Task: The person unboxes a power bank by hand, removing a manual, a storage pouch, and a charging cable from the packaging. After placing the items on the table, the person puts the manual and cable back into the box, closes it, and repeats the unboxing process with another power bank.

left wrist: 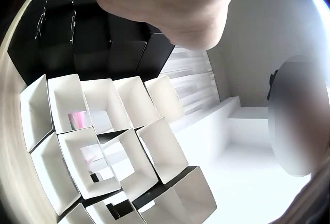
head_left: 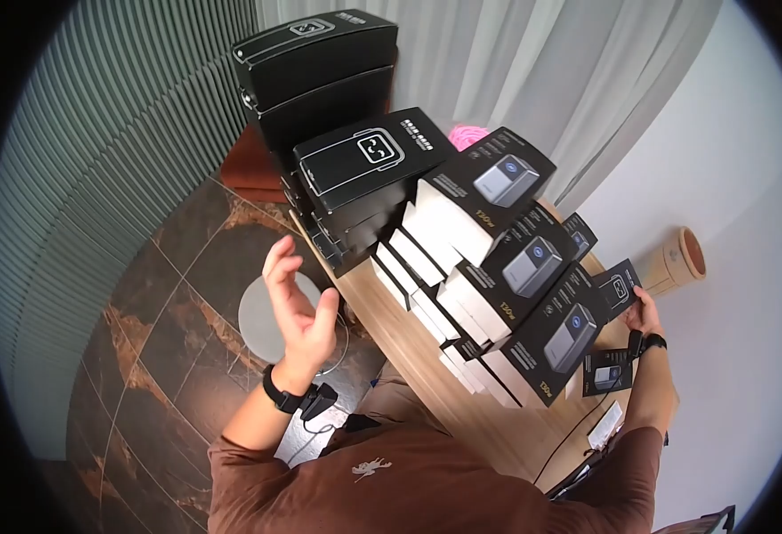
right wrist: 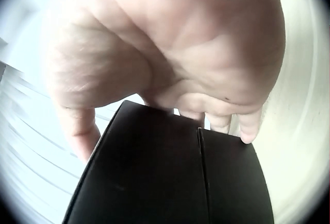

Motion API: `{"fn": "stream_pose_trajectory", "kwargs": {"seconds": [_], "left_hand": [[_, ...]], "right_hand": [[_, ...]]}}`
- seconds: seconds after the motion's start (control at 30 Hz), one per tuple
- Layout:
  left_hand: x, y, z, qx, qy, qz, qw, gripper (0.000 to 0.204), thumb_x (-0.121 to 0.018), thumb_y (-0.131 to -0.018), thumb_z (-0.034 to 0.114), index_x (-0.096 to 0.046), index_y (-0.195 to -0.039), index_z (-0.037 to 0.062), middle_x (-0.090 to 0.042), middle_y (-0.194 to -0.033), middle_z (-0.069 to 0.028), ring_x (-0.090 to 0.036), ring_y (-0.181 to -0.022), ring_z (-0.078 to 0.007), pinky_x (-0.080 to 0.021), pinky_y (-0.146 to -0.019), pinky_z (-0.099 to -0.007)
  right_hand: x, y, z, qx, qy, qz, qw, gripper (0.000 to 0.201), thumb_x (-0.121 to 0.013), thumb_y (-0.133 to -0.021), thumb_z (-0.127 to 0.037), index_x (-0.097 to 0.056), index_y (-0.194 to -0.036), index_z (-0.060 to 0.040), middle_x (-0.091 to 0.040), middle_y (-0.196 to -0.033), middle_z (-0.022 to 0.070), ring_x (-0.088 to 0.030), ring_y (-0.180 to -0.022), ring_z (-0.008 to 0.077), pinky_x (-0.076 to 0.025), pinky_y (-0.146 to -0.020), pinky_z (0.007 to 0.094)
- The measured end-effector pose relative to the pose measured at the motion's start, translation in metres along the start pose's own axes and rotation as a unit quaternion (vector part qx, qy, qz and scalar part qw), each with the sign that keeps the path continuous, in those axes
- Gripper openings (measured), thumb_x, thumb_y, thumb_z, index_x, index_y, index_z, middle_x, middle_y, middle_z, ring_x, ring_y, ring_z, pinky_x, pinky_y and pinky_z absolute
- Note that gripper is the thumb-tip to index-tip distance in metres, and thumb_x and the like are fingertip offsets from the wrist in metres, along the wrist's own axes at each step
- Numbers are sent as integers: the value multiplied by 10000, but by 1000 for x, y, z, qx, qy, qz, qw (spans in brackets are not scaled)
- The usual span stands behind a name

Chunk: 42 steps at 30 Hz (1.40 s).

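My right hand (head_left: 644, 313) grips a black box (head_left: 620, 287) with a white line logo, at the far right of the table. In the right wrist view, its thumb and fingers spread over the upper end of that black box (right wrist: 154, 172). My left hand (head_left: 298, 307) is raised to the left of the table edge, palm up and holding nothing, with fingers slightly bent. Between the hands are stacked black box sleeves (head_left: 533, 267) printed with a grey device. The left wrist view shows these sleeves (left wrist: 67, 98) as open-ended, white inside and piled in rows.
Taller black boxes (head_left: 378, 151) are stacked at the table's far left end. A tan pot (head_left: 683, 254) lies behind my right hand, and a smaller black box (head_left: 606, 372) lies below it. A round white stool (head_left: 262, 316) stands on the floor. Wood tabletop (head_left: 409, 343) shows along the near edge.
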<state>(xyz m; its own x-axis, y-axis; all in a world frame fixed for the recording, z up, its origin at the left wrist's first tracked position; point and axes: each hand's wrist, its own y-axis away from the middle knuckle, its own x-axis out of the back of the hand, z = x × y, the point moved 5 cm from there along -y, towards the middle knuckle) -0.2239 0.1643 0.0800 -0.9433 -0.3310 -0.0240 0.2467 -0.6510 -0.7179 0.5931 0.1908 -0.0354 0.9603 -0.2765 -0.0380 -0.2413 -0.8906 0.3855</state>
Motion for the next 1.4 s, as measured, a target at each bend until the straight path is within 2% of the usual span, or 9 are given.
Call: {"fn": "stream_pose_trajectory", "kwargs": {"seconds": [0.1,0.17,0.3,0.4,0.63,0.7,0.87,1.17,1.4], "left_hand": [[-12,-17,0,20,59,9,998,681,-698,-860,25,-436,-1489,42,-315,-1667,-198,-311,-1573,-336,-222,-1296,-462],[-16,-22,-12,5,58,-5,998,762,-675,-910,102,-349,-1594,25,-228,-1730,-219,-246,-1618,-344,-192,-1316,-478],[-31,-35,-29,40,119,9,992,782,-571,-1055,370,-237,-1672,24,-156,-1778,-185,-197,-1640,-331,-155,-1325,-510],[-42,-44,-31,92,172,44,980,789,-454,-1129,492,-162,-1704,38,-139,-1786,-153,-160,-1645,-305,-99,-1327,-508],[-52,-48,-35,200,223,60,952,714,-400,-1166,416,-145,-1706,26,-219,-1759,-165,-208,-1630,-275,-115,-1333,-429],[-52,-41,-41,213,222,42,951,733,-390,-1172,416,-101,-1715,19,-164,-1785,-175,-169,-1649,-270,-108,-1337,-399],[-54,-40,-41,247,259,27,933,761,-389,-1174,419,-49,-1720,11,-118,-1802,-169,-126,-1664,-261,-105,-1339,-404],[-50,-48,-23,235,308,75,919,707,-495,-1148,252,-119,-1716,62,-238,-1753,-109,-321,-1564,-248,-229,-1302,-443],[-25,-45,7,190,317,137,919,746,-567,-1065,203,-188,-1690,55,-249,-1740,-120,-331,-1563,-279,-262,-1291,-469]], "right_hand": [[26,12,-40,43,47,218,974,775,-668,-975,-584,-519,-1580,-123,-582,-1577,99,-527,-1460,265,-373,-1220,486],[24,15,-99,123,93,203,967,832,-694,-986,-579,-443,-1650,-146,-396,-1720,113,-397,-1554,248,-344,-1232,440],[-155,44,-253,239,112,21,964,614,-517,-1096,-482,-493,-1610,-148,-583,-1572,87,-533,-1444,224,-342,-1231,391],[-344,83,-327,287,245,-89,922,663,-631,-1043,-536,-578,-1510,-69,-701,-1389,161,-638,-1318,246,-366,-1226,397],[-611,98,-311,206,610,-219,733,996,-626,-917,-794,-621,-1462,39,-663,-1424,261,-622,-1359,348,-398,-1219,443],[-635,88,-293,149,676,-225,686,977,-580,-916,-827,-702,-1395,16,-593,-1527,271,-542,-1448,383,-348,-1240,509],[-641,38,-253,14,586,-317,746,910,-618,-943,-771,-647,-1488,-42,-551,-1591,228,-451,-1525,377,-276,-1277,488],[-648,78,-262,110,545,-348,754,913,-665,-923,-764,-659,-1475,-37,-555,-1580,246,-434,-1537,367,-260,-1287,455],[-665,129,-271,195,508,-356,760,904,-657,-920,-774,-750,-1319,32,-682,-1413,256,-618,-1358,359,-401,-1199,412]]}}
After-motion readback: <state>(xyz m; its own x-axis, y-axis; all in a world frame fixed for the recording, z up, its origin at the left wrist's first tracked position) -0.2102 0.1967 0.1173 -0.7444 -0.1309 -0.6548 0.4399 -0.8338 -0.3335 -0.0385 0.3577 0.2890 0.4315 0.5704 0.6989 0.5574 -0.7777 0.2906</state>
